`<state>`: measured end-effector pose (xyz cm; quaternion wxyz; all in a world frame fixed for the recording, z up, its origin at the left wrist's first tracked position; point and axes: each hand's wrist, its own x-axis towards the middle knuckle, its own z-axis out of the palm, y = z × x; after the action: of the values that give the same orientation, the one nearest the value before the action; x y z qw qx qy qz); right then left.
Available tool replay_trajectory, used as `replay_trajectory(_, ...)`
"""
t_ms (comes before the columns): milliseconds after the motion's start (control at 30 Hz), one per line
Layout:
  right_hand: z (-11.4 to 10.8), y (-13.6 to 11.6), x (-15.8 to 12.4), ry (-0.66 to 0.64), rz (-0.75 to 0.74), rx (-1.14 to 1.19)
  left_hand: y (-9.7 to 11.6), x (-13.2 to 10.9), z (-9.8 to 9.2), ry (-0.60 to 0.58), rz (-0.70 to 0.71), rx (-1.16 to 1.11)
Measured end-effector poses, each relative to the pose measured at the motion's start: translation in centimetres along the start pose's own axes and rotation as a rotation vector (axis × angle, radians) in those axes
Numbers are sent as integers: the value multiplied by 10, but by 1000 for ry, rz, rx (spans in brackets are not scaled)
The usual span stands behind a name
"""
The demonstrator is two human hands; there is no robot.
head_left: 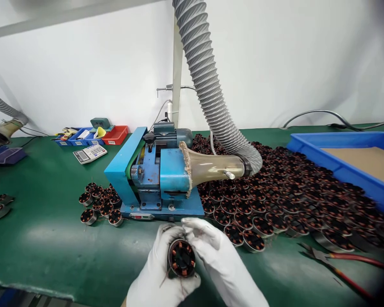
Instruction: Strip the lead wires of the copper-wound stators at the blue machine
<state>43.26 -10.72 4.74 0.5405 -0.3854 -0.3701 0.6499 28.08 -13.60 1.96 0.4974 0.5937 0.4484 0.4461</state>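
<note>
Held piece: a round motor coil (181,258) with copper windings around a black centre, low in the middle of the view, lifted above the near edge of the table (45,238).
Which way it faces: the flat round face points up at the camera, so its short axis runs towards the viewer; thin loose wires trail from its lower edge.
Left hand (153,273): white-gloved, wrapped around the coil's left side and underside, cupping it firmly. This hand carries most of it.
Right hand (217,256): white-gloved, coming in from the right, with bent fingertips closed on the coil's upper right rim.
Just beyond the hands: a blue bench machine (153,175) with a motor on top.
On the machine's right: a clear funnel (208,168) against it, joined to a grey ribbed hose (208,85) that rises out of view.
Right of the machine: a large pile of coils (291,192), spreading to a blue tray (339,143).
Near right: red-handled cutters (326,256) lying on the table.
Left of the machine: a small cluster of coils (99,202).
Far left: a calculator (90,153) and small parts bins (115,135).
</note>
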Motion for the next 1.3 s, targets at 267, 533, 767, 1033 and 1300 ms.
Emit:
replay_trajectory(267, -4, 3, 25, 181, -74, 300, -2, 3, 14, 136, 215, 137)
replay_trajectory(533, 8, 30, 25, 115, -201, -225, 2, 29, 16, 285, -14, 31)
replay_trajectory(767, 16, 34, 54, 246, -173, -159, -12, 69, 27, 390, -135, -83)
replay_trajectory(1033, 11, 36, 61, 265, -197, -156, -12, 80, 29, 372, -52, 24)
replay_trajectory(1300, 6, 46, 13, 236, -277, -484, -13, 35, 15, 178, -148, -338)
